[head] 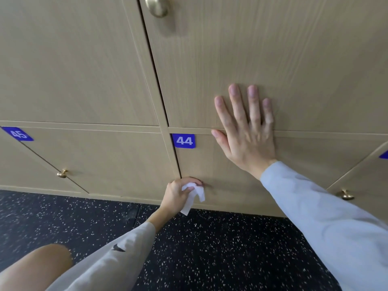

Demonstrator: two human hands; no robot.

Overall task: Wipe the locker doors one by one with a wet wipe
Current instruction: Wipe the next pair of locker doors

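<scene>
Light wooden locker doors fill the view. The bottom-row door with the blue tag 44 [183, 140] lies in the middle, low down [231, 181]. My left hand [178, 194] grips a crumpled white wet wipe [194, 196] against that door near its left edge, about where a knob would sit; the knob itself is hidden. My right hand [247, 131] presses flat, fingers spread, across the seam between door 44 and the door above it [252, 49].
Door 45 [94, 160] with a brass knob [62, 173] stands to the left. Another brass knob [345, 195] shows on the door at right, and a large one [157, 6] at the top. Dark speckled floor [210, 248] runs below; my knee [37, 267] is at lower left.
</scene>
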